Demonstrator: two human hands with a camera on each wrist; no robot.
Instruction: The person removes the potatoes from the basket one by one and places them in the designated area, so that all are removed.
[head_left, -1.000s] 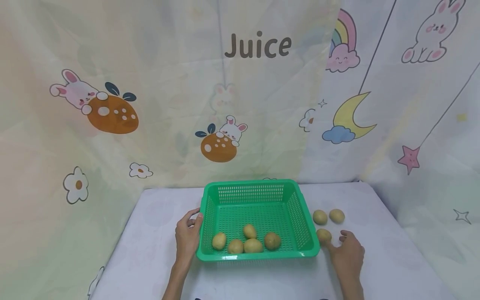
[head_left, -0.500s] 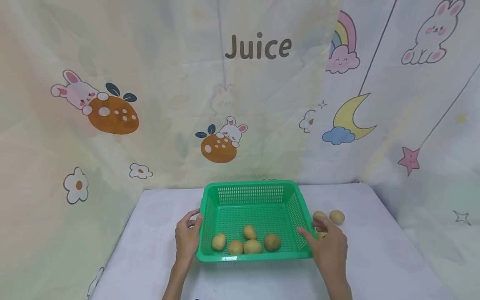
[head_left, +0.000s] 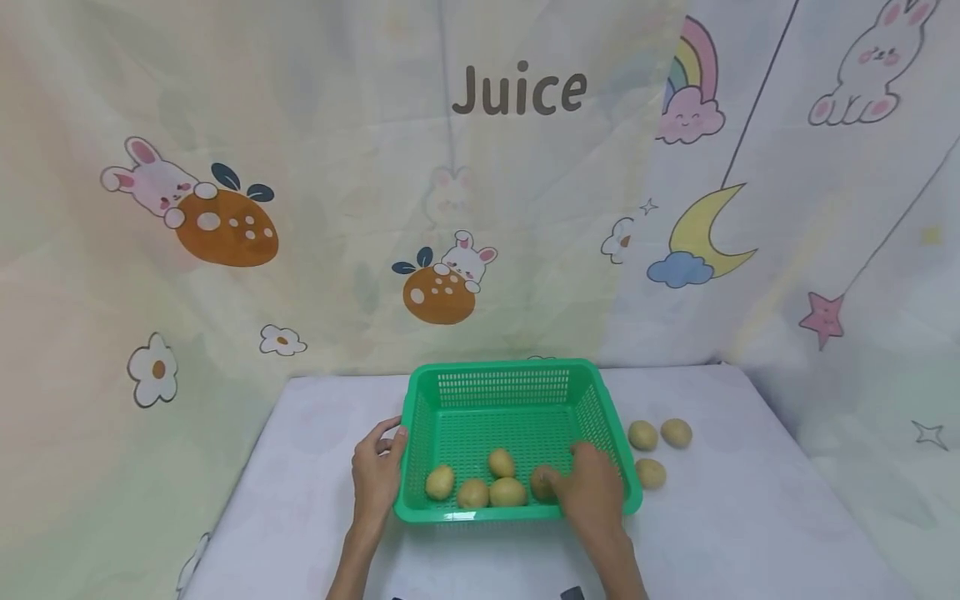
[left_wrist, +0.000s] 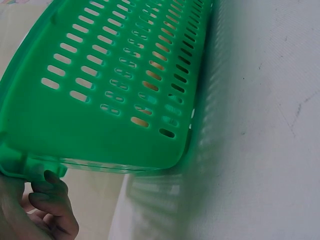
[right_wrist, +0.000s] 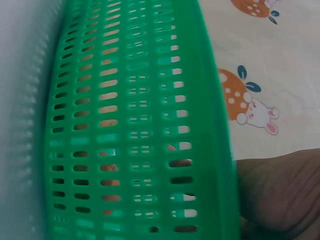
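A green plastic basket (head_left: 495, 433) stands on the table with several potatoes (head_left: 472, 494) near its front wall. My left hand (head_left: 377, 471) grips the basket's left rim, and in the left wrist view its curled fingers (left_wrist: 52, 200) lie at the rim's outer side. Over the basket's front right part is my right hand (head_left: 592, 492), its thumb against the rightmost potato (head_left: 540, 483) inside. Whether the hand grips that potato is hidden. In the right wrist view, only part of the right hand (right_wrist: 280, 195) shows beyond the basket wall.
Three potatoes lie on the white tablecloth (head_left: 750, 517) right of the basket: a front one (head_left: 651, 473), a back left one (head_left: 642, 435) and a back right one (head_left: 677, 432). A printed curtain (head_left: 337, 208) hangs behind the table.
My right hand has moved left from the front potato outside the basket, over the right rim, to the rightmost potato inside. My left hand and the basket have stayed in place.
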